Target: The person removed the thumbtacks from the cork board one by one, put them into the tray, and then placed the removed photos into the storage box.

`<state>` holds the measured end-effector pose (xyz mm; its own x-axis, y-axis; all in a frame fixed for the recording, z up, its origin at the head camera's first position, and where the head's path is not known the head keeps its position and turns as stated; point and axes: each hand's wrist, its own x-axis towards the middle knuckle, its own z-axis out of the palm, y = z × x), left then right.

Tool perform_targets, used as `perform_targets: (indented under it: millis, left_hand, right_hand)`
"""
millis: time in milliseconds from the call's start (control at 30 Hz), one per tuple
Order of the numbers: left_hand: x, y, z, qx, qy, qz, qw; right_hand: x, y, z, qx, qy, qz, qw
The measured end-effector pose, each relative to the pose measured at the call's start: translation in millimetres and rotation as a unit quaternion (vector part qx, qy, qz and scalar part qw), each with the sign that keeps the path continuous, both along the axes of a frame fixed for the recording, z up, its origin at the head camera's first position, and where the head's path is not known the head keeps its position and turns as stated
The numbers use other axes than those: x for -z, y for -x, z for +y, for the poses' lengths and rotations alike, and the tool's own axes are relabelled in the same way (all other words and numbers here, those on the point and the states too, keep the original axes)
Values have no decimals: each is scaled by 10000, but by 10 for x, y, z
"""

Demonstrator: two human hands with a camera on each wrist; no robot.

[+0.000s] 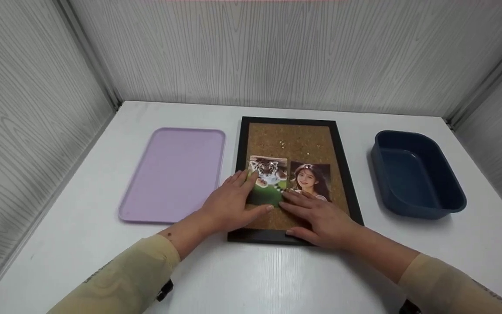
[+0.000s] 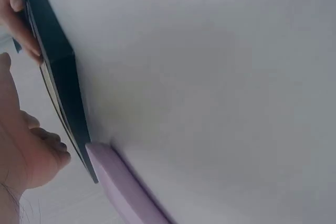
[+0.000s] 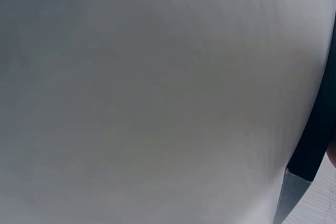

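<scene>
A black-framed cork board [image 1: 292, 137] lies flat on the table with two photos on its lower half. One is a tiger cub photo [image 1: 269, 172]; to its right is a portrait photo of a person [image 1: 308, 176]. My left hand [image 1: 231, 203] rests over the board's left side, extended fingers at the tiger photo's left edge and thumb near its bottom. Across the lower edge of the portrait photo lies my right hand [image 1: 323, 218], fingers extended and thumb on the frame's front bar. Each photo has a small shiny spot near its top. In the left wrist view, the frame's side [image 2: 65, 87] shows beside my hand.
A lilac tray [image 1: 177, 174] lies just left of the board. To the right stands a deep dark blue bin [image 1: 416, 174]. Small shiny bits [image 1: 282, 144] dot the upper cork. Wood-grain panels [image 1: 251, 52] enclose the white table [image 1: 216, 279] at the back and sides.
</scene>
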<state>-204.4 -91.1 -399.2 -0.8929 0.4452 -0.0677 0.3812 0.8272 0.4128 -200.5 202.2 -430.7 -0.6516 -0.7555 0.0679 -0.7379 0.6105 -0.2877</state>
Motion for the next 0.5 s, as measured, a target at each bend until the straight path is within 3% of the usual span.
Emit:
perform_targets:
  millis: [267,500]
  left_hand:
    - [-139,230,-13,57,-690,-214,9974]
    - [-191,401,-20,118,-1457,-549,9877]
  right_hand:
    - [-11,6,3,22,-10,-19,10000]
    - [15,8,10,-13,36,-24,10000]
